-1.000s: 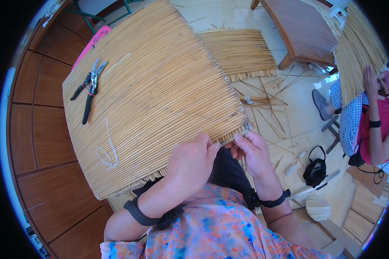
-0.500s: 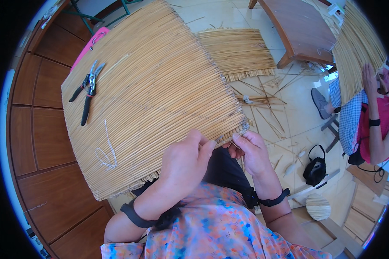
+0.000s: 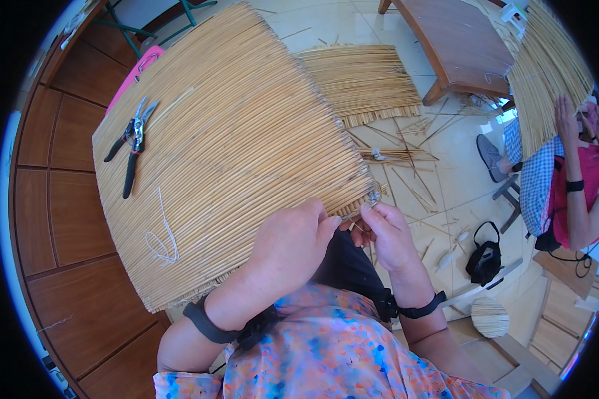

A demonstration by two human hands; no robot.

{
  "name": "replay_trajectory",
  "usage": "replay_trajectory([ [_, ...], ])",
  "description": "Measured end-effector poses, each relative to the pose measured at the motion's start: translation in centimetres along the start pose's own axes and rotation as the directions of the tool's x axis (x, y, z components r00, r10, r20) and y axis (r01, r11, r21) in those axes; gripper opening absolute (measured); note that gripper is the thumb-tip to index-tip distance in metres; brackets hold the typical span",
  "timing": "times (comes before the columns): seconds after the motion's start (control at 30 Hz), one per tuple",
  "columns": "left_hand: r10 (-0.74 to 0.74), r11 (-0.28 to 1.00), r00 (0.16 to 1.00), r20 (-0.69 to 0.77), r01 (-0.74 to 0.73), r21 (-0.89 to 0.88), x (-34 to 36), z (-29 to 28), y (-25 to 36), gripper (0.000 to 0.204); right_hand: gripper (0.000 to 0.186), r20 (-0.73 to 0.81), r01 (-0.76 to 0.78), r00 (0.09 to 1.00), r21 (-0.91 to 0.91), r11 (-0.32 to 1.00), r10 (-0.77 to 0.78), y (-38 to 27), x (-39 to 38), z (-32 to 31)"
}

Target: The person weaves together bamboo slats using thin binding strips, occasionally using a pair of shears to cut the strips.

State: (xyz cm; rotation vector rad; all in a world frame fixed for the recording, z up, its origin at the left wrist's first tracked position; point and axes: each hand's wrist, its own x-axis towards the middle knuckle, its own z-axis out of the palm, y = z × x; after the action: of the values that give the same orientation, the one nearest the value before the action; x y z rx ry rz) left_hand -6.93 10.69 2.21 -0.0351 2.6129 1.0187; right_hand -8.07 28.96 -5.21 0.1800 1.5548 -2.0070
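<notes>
A large mat of straw-coloured stalks lies in front of me, its near right corner between my hands. My left hand is closed, with thumb and forefinger pinching the near edge close to the corner. Beside it, my right hand is also closed, its thumb and fingers gripping the corner's bound edge. A thin pale strand shows between the fingertips; its ends are hidden. On the mat's left part rest pruning shears with dark handles and a loop of white string.
Wooden cabinet fronts line the left. Beyond the mat, a smaller stalk mat and loose stalks lie on the tiled floor. A low wooden table stands far right. A seated person holds another stalk mat. A black bag lies right.
The large mat and shears have shifted very slightly left in view. My left fingertips have moved a little along the edge toward the right hand. Both hands stay at the corner.
</notes>
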Motion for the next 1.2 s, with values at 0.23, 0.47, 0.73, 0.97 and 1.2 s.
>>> replay_trajectory([
  [0.23, 0.003, 1.000, 0.999, -0.049, -0.003, 0.005, 0.2, 0.8, -0.1, 0.021, 0.045, -0.013, 0.035, 0.999, -0.086, 0.996, -0.036, 0.5, -0.1, 0.1],
  [0.47, -0.016, 0.994, 0.999, -0.039, 0.012, -0.105, -0.2, 0.6, -0.1, 0.016, 0.045, 0.006, 0.056, 0.998, -0.018, 0.998, -0.056, 0.6, 0.1, 0.0],
  [0.73, -0.042, 0.926, 0.976, -0.212, -0.042, -0.374, -0.4, -0.9, -1.8, 0.017, 0.041, -0.057, -0.049, 0.997, 0.094, 0.994, 0.055, 0.0, -0.3, 0.4],
  [0.97, 0.010, 0.975, 0.949, -0.315, -0.080, -0.208, -0.5, -0.3, -2.9, 0.017, 0.029, -0.095, -0.070, 0.994, -0.205, 0.976, 0.051, 0.1, 0.0, 3.1],
  [1.2, 0.065, 0.996, 0.952, -0.298, -0.081, -0.041, -0.2, -0.1, -2.9, 0.016, 0.025, -0.045, -0.051, 0.998, -0.113, 0.992, 0.047, -0.4, 0.2, 2.9],
])
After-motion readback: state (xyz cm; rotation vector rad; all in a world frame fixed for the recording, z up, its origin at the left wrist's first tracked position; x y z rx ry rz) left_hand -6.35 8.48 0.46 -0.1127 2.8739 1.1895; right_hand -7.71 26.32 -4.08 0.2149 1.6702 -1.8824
